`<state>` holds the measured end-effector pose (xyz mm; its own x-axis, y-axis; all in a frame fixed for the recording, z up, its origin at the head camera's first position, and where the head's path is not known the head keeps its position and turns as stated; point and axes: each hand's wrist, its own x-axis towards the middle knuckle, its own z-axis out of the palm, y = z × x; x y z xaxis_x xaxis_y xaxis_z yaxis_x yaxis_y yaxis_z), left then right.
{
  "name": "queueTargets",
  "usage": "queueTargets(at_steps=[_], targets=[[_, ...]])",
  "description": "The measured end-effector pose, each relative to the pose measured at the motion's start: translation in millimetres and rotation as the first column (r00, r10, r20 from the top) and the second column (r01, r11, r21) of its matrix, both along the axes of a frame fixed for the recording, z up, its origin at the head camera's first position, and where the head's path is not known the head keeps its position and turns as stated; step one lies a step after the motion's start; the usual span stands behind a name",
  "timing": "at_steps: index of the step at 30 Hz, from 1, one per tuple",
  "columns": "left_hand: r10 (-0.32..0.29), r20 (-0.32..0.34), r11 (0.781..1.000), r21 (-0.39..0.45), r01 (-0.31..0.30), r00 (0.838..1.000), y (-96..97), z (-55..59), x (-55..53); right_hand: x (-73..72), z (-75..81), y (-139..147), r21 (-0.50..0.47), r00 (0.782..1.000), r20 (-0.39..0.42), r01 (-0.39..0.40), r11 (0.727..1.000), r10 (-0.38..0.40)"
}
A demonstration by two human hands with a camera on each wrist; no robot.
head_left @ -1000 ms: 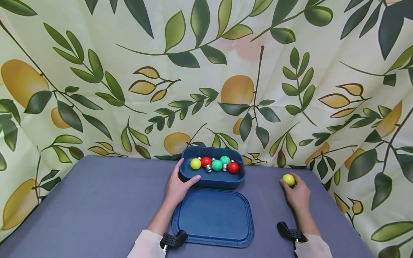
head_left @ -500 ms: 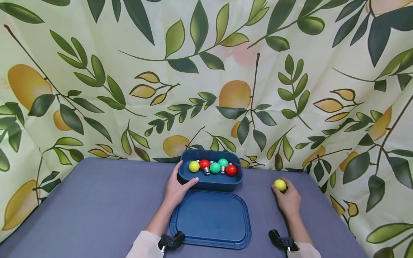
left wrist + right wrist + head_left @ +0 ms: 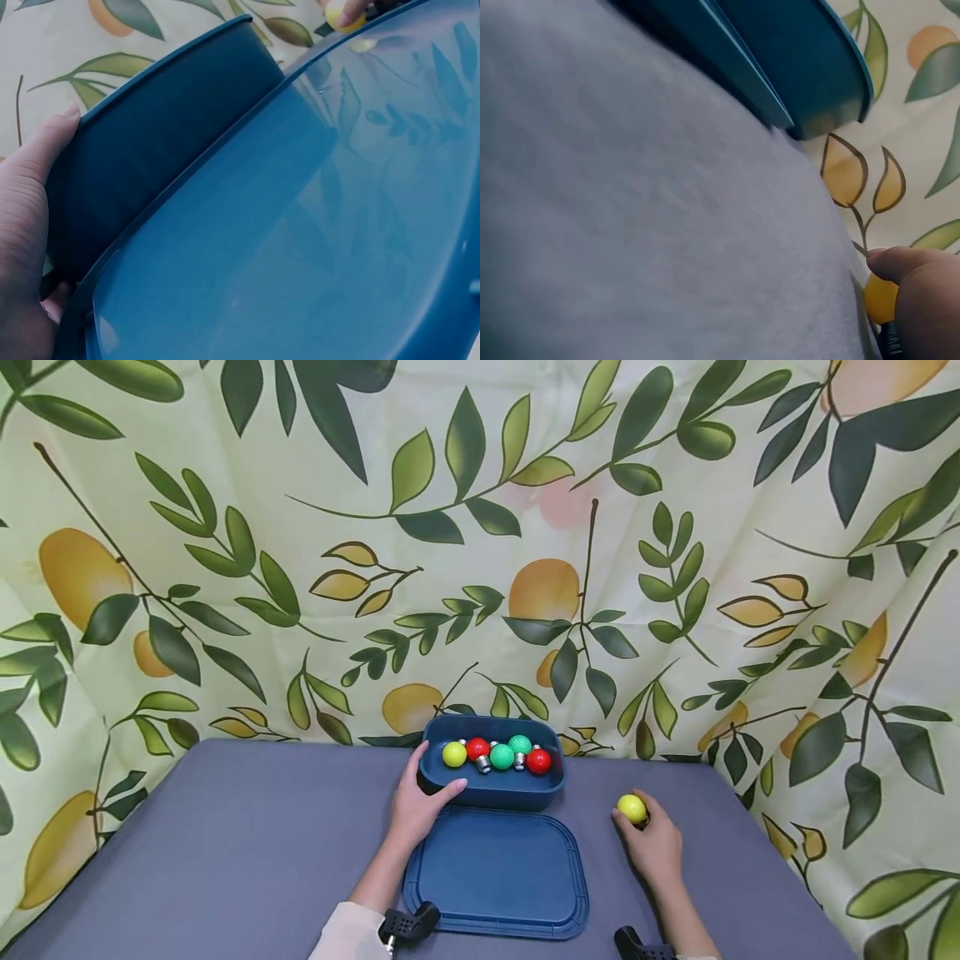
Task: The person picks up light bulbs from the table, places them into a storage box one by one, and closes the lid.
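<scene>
At the back of the table stands a deep blue box [image 3: 487, 797] with small coloured light bulbs inside. My left hand [image 3: 415, 806] holds its left front corner, thumb over the front rim and fingers along the left side. A yellow bulb [image 3: 632, 809] is pinched between the thumb and fingers of my right hand [image 3: 657, 847], to the right of the box. The right wrist view shows the dark base of this yellow bulb [image 3: 880, 298] below the thumb. In the box lie a yellow bulb [image 3: 453, 754], two red bulbs [image 3: 538, 761] and two green bulbs [image 3: 502, 757], some with silver screw bases showing.
A flat blue lid [image 3: 497, 872] lies just in front of the box, between my forearms. Grey cloth [image 3: 285, 843] covers the table. Behind it hangs a leaf-and-fruit patterned curtain [image 3: 337, 652], close to the back of the box.
My right hand has moved left and nearer to me with the yellow bulb, closer to the box. My left hand stays at the box corner. The head view has tilted slightly upward.
</scene>
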<state>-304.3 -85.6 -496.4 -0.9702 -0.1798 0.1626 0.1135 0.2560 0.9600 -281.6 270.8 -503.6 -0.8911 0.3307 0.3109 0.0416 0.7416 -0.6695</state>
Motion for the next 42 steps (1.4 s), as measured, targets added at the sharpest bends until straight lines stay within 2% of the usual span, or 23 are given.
queueTargets(at_steps=[8,13,18,24,27,30,34,38,42], targets=[[0.008,0.0,1.0,-0.001,-0.008,1.0,0.5,-5.6,-1.5,1.2,-4.1,-4,0.011,1.0,-0.012,-0.011,1.0,0.011],[0.002,-0.007,1.0,0.006,-0.002,1.0,1.9,-4.6,-4.3,0.6,-4.0,-2,-0.011,1.0,-0.017,0.0,1.0,0.0],[0.002,-0.016,1.0,0.005,-0.002,1.0,0.7,-2.6,-6.6,-2.1,-3.2,-2,-0.023,0.998,-0.059,-0.001,1.0,0.0],[-0.008,-0.019,1.0,0.002,0.008,1.0,-1.2,0.0,-4.0,-0.8,-0.2,-5,-0.04,0.998,-0.063,-0.007,0.999,0.005],[-0.007,-0.006,1.0,-0.003,0.007,1.0,0.3,1.2,0.4,3.8,4.1,-7,-0.054,0.998,-0.056,-0.01,0.998,0.007],[-0.004,-0.01,1.0,-0.003,0.004,1.0,-0.2,3.5,-2.0,0.4,8.5,-10,-0.057,0.998,-0.067,-0.019,0.998,0.015],[0.006,-0.011,1.0,-0.006,-0.006,1.0,-2.8,2.2,0.0,0.6,15.5,-15,-0.07,0.995,-0.089,-0.057,0.996,0.051],[0.014,-0.002,1.0,-0.016,-0.014,1.0,-2.5,2.8,0.7,2.6,32.4,-19,-0.086,0.989,-0.109,-0.107,0.991,0.098],[0.004,0.004,1.0,-0.016,-0.004,1.0,0.8,3.4,1.1,6.0,50.5,-21,-0.069,0.989,-0.1,-0.114,0.991,0.107]])
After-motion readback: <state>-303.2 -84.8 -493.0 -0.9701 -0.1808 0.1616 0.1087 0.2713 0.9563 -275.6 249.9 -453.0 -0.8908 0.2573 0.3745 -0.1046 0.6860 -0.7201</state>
